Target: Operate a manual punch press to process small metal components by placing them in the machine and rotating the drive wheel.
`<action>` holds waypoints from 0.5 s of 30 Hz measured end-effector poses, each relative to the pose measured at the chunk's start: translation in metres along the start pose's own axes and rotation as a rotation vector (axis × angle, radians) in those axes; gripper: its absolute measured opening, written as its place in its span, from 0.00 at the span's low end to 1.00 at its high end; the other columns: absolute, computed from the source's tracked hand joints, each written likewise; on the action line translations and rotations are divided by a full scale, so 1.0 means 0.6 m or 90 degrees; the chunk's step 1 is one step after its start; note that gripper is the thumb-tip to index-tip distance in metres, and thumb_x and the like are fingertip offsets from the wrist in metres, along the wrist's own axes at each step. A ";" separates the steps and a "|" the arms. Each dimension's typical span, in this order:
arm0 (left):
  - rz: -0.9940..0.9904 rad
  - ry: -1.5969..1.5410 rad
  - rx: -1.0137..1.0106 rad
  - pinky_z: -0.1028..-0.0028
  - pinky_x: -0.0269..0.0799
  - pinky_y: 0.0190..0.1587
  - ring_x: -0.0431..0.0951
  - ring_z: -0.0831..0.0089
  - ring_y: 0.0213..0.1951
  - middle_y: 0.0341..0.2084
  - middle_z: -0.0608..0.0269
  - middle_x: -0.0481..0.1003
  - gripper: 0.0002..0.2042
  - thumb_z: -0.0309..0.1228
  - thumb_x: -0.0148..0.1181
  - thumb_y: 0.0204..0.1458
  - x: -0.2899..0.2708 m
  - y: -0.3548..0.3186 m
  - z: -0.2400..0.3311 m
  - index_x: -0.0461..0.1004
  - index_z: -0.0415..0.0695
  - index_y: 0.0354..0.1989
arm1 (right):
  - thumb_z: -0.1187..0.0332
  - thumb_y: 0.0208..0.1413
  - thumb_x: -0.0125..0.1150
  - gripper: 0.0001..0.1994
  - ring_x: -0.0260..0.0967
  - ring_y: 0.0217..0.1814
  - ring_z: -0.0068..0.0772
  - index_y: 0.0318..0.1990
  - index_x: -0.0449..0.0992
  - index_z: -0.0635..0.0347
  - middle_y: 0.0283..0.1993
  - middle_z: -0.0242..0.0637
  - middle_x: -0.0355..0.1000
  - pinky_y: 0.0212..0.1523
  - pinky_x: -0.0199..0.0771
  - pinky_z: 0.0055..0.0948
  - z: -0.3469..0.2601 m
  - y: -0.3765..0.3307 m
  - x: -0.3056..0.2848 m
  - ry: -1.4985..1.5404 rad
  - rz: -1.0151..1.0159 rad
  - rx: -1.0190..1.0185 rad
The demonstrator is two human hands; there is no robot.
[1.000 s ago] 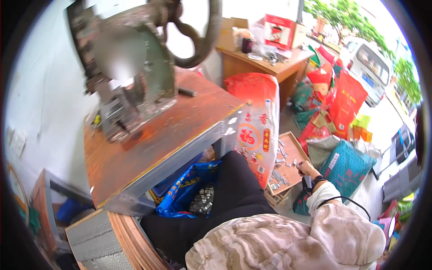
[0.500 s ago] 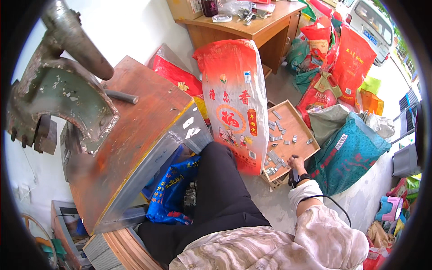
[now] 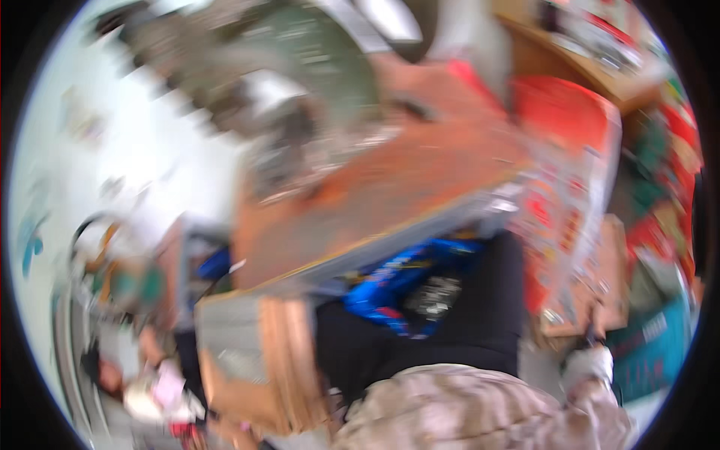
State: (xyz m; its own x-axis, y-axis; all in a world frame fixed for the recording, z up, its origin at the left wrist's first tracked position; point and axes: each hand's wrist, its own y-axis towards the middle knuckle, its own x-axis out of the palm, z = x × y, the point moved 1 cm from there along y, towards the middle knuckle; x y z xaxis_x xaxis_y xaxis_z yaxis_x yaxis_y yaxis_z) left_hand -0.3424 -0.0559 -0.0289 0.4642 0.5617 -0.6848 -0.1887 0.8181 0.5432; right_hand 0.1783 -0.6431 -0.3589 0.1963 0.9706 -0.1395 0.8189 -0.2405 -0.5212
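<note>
The picture is heavily blurred by motion. My right hand (image 3: 592,337) reaches down at the lower right to the near edge of a shallow cardboard tray (image 3: 604,294) holding small metal pieces; its fingers are too smeared to read. A pale cuff and a patterned beige sleeve (image 3: 480,412) lead back from it. My left hand is out of view. A blue bag (image 3: 401,289) with dark metal parts lies by my black-trousered leg (image 3: 457,337), under the table.
A green metal press (image 3: 315,82) stands on a rusty orange table (image 3: 375,202). A red and white sack (image 3: 577,165) leans beside the tray. Stacked brown boards (image 3: 289,360) sit lower left, with cluttered bags at the right edge.
The view has swung left and tilted, bringing the press back across the top. My right hand stays at the cardboard tray.
</note>
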 end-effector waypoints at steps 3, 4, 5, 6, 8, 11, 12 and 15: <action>0.089 -0.024 -0.006 0.69 0.71 0.38 0.74 0.65 0.37 0.32 0.57 0.72 0.19 0.21 0.58 0.44 0.052 0.087 -0.158 0.69 0.39 0.48 | 0.73 0.50 0.48 0.10 0.64 0.31 0.32 0.37 0.73 0.66 0.30 0.38 0.70 0.34 0.62 0.29 0.008 0.105 -0.063 -0.293 0.015 -0.264; 0.042 -0.062 0.021 0.70 0.70 0.39 0.74 0.66 0.36 0.32 0.57 0.72 0.19 0.23 0.58 0.45 0.083 0.098 -0.196 0.69 0.38 0.48 | 0.78 0.47 0.48 0.13 0.70 0.41 0.37 0.38 0.75 0.73 0.35 0.44 0.75 0.45 0.68 0.32 0.003 0.137 -0.063 -0.432 0.075 -0.392; -0.042 -0.032 -0.034 0.71 0.71 0.42 0.75 0.65 0.39 0.36 0.55 0.74 0.19 0.24 0.58 0.45 0.086 0.086 -0.106 0.69 0.37 0.49 | 0.77 0.48 0.49 0.13 0.71 0.42 0.37 0.41 0.75 0.72 0.36 0.45 0.75 0.48 0.67 0.31 -0.045 0.118 -0.035 -0.393 0.038 -0.416; -0.119 -0.054 -0.061 0.69 0.70 0.44 0.75 0.62 0.42 0.39 0.51 0.75 0.20 0.25 0.58 0.45 0.089 0.095 -0.124 0.70 0.36 0.50 | 0.79 0.50 0.48 0.15 0.70 0.44 0.37 0.46 0.73 0.71 0.39 0.45 0.73 0.50 0.66 0.30 -0.095 0.113 0.014 -0.348 0.016 -0.503; -0.178 0.032 -0.039 0.65 0.69 0.48 0.75 0.55 0.46 0.43 0.44 0.74 0.21 0.29 0.58 0.47 0.088 0.106 -0.135 0.70 0.34 0.51 | 0.82 0.54 0.44 0.15 0.67 0.49 0.36 0.49 0.69 0.69 0.47 0.43 0.70 0.54 0.63 0.28 -0.222 0.048 0.120 -0.303 -0.076 -0.645; -0.189 0.109 -0.052 0.63 0.68 0.51 0.73 0.49 0.49 0.45 0.40 0.73 0.22 0.33 0.55 0.49 0.119 0.148 -0.113 0.69 0.33 0.51 | 0.84 0.52 0.45 0.11 0.66 0.50 0.36 0.43 0.69 0.69 0.46 0.42 0.68 0.54 0.61 0.27 -0.351 -0.047 0.239 -0.303 -0.180 -0.760; -0.218 0.082 -0.105 0.62 0.67 0.52 0.72 0.47 0.49 0.45 0.39 0.73 0.22 0.35 0.53 0.51 0.124 0.162 -0.122 0.69 0.33 0.52 | 0.85 0.51 0.45 0.10 0.66 0.50 0.36 0.41 0.69 0.69 0.45 0.43 0.68 0.54 0.61 0.27 -0.391 -0.109 0.290 -0.312 -0.226 -0.793; -0.171 0.158 -0.139 0.62 0.68 0.50 0.73 0.48 0.48 0.45 0.39 0.73 0.21 0.35 0.49 0.55 0.161 0.200 -0.235 0.68 0.33 0.52 | 0.87 0.41 0.46 0.10 0.65 0.39 0.41 0.32 0.68 0.67 0.37 0.44 0.64 0.42 0.64 0.30 -0.463 -0.284 0.433 -0.336 -0.348 -1.031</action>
State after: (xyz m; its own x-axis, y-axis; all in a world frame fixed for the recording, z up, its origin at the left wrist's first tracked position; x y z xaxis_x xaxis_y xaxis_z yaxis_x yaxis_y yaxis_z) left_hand -0.4421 0.1140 -0.0986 0.3043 0.3160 -0.8987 -0.2804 0.9313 0.2325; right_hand 0.2392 -0.3468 -0.0725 -0.1624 0.7433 -0.6489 0.4497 0.6411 0.6219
